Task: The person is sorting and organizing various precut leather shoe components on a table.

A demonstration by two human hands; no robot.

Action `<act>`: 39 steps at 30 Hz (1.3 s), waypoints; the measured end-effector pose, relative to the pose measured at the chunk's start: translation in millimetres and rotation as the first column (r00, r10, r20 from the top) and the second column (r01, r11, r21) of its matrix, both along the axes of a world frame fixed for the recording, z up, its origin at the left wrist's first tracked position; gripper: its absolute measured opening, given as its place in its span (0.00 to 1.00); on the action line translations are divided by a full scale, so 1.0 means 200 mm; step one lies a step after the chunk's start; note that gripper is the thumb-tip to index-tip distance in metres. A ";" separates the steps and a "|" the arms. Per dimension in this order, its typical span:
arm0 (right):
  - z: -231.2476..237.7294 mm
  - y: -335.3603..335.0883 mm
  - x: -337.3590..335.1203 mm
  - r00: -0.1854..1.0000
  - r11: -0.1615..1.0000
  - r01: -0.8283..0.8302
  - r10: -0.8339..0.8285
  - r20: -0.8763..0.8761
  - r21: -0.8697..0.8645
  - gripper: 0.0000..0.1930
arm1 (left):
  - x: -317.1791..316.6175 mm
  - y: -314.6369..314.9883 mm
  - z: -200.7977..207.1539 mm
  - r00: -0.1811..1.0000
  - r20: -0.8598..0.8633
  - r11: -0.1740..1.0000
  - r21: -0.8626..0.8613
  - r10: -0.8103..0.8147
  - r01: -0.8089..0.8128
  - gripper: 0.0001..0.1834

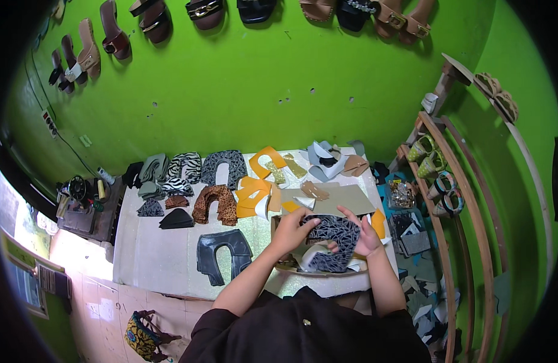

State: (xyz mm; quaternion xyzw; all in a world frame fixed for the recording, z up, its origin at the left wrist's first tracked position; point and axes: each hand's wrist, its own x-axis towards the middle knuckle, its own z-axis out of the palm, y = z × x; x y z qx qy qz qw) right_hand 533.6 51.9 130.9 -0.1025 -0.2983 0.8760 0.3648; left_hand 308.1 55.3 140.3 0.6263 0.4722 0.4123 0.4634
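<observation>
A grey-and-black patterned, horseshoe-shaped shoe-upper piece [350, 235] is held up between my hands. My left hand [292, 231] pinches its left side, the thumb on its face. My right hand [367, 237] grips its right side, some fingers behind it. Under the piece stands an open cardboard box [291, 267] with light scraps inside, partly hidden by my hands. To the left on the table lie a shiny black horseshoe piece [233, 251], a leopard-print stack [215, 199] and a matching grey-and-black stack [225, 164]. Mustard-yellow pieces [253, 195] lie beyond my left hand.
The white table [164, 260] also bears zebra-print pieces [185, 163], folded black pieces [176, 219] and a flat grey-beige sheet [345, 196]. A wooden rack [439, 242] with sandals stands at right, scraps [421, 284] below. A patterned stool [140, 336] is at lower left.
</observation>
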 end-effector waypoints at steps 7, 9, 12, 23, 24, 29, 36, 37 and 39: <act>-0.20 0.00 0.09 0.988 0.988 0.141 -0.145 0.058 0.058 0.28 | 0.00 0.04 -0.07 0.954 0.298 0.998 -0.043 -0.024 0.038 0.08; -0.15 -0.02 0.06 0.980 0.978 0.201 -0.201 0.017 -0.047 0.27 | -0.02 0.01 -0.04 0.932 0.359 0.996 -0.062 -0.042 0.069 0.07; -0.17 -0.03 0.05 0.971 0.961 0.238 -0.232 0.055 -0.143 0.28 | -0.07 -0.01 0.00 0.918 0.387 0.989 -0.085 -0.081 0.123 0.06; -0.21 0.15 -0.03 0.771 0.942 0.269 -0.336 0.541 0.202 0.22 | -0.30 -0.11 0.09 0.908 0.397 0.980 0.082 0.134 -0.181 0.09; -0.25 0.19 -0.06 0.623 0.938 0.206 -0.346 0.702 0.279 0.19 | -0.36 -0.14 0.12 0.892 0.423 0.975 0.080 0.156 -0.208 0.08; -0.32 0.23 -0.29 0.076 0.437 -0.179 -0.887 0.456 0.881 0.24 | -0.65 -0.32 0.17 0.873 0.407 0.919 0.162 0.270 -0.360 0.07; -0.26 0.26 -0.32 -0.079 0.540 -0.348 -0.831 0.550 0.766 0.08 | -1.00 -0.62 0.12 0.722 0.404 0.735 0.157 0.561 -0.659 0.10; -0.24 0.27 -0.31 -0.040 0.574 -0.308 -0.805 0.592 0.759 0.08 | -1.04 -0.65 0.11 0.688 0.393 0.691 0.161 0.610 -0.704 0.10; -0.14 0.27 -0.32 0.056 0.635 -0.248 -0.745 0.665 0.732 0.09 | -1.19 -0.73 0.04 0.619 0.417 0.607 0.181 0.666 -0.774 0.11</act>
